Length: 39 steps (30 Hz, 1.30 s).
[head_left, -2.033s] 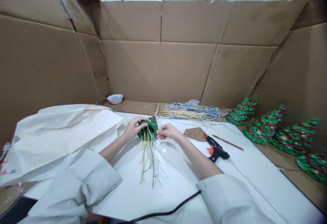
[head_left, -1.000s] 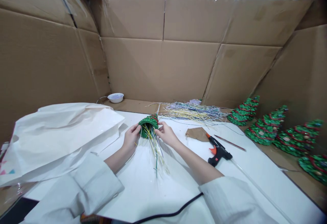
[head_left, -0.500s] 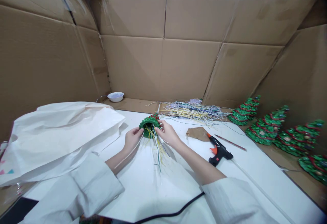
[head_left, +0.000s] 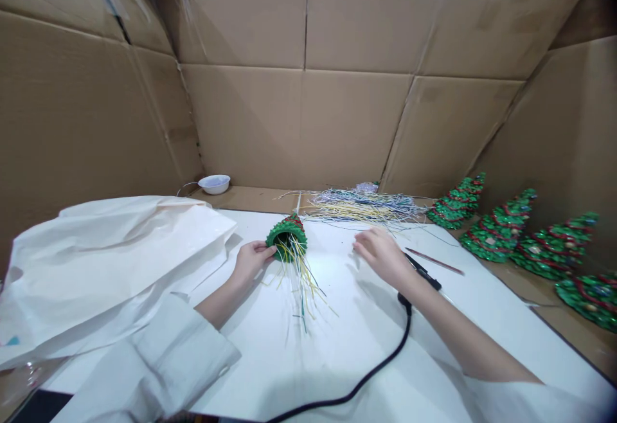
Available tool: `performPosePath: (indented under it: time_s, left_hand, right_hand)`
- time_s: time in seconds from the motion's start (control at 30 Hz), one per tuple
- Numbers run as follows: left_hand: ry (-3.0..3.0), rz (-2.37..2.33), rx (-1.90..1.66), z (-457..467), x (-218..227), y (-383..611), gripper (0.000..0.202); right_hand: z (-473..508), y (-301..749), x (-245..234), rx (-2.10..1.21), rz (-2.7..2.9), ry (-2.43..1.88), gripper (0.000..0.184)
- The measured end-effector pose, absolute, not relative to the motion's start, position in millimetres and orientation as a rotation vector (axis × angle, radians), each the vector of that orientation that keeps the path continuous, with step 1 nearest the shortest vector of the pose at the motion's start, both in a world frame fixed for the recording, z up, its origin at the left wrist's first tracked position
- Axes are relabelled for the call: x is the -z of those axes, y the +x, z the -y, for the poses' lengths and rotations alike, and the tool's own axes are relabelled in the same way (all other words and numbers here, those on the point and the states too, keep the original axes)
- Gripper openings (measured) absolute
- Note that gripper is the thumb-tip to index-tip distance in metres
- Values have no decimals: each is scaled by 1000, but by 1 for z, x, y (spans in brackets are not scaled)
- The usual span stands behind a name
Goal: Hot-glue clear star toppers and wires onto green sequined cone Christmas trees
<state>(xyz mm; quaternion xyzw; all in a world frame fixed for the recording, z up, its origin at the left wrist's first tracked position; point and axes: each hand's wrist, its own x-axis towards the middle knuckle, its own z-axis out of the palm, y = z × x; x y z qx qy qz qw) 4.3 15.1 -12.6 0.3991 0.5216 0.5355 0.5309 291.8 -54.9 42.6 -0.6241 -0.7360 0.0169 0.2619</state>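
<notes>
A small green Christmas tree (head_left: pixel 274 229) with red trim lies tipped on the white table, its hollow base facing me. Yellow, white and green wire strands (head_left: pixel 303 275) spill out of that hollow. My left hand (head_left: pixel 253 259) pinches the lower left of the base rim between thumb and fingers. Away from the tree, to its right, my right hand (head_left: pixel 380 252) hangs over the table with fingers loosely bent and somewhat apart. Beside and partly beneath it lies a black glue gun (head_left: pixel 424 273), whose front is hidden by the hand.
A reddish-brown stick (head_left: pixel 436 261) lies behind the glue gun. Loose wires (head_left: pixel 361 207) are heaped at the back. Several finished trees (head_left: pixel 499 227) line the right side. White sheeting (head_left: pixel 120 256) covers the left, near a white bowl (head_left: pixel 214 184). A black cable (head_left: pixel 366 378) crosses the front.
My right hand has let go of the tree and moved right, now covering the brown scrap's place and part of the glue gun. My left hand still holds the rim.
</notes>
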Motion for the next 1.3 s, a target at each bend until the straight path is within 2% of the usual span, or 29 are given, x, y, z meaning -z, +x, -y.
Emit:
performPosePath:
  time_s: [0.07, 0.13, 0.23, 0.3, 0.57, 0.87, 1.0, 1.3]
  left_hand:
    - [946, -1239, -1259, -14, 10, 4, 21]
    - [933, -1239, -1251, -14, 9, 4, 23]
    - [917, -1244, -1254, -14, 9, 3, 26]
    - [917, -1251, -1255, -14, 10, 3, 29]
    - [987, -1263, -1228, -18, 15, 0, 29]
    - [1034, -1322, -1153, -24, 19, -2, 29]
    - [1010, -1344, -1154, -26, 21, -2, 30]
    - [1035, -1352, -1165, -25, 19, 0, 33]
  right_hand:
    - [74, 321, -36, -105, 1965, -1908, 29]
    - [90, 343, -27, -329, 1869, -2096, 30]
    - [104, 364, -15, -747, 1747, -2035, 38]
    - [109, 373, -12, -867, 1682, -1960, 43]
    - [120, 393, -10, -976, 1520, -1948, 47]
    - [127, 387, -6, -1100, 1464, -1812, 40]
    - [129, 385, -3, -1003, 1560, -1774, 35]
    - [122, 379, 9, -781, 1312, -1779, 34]
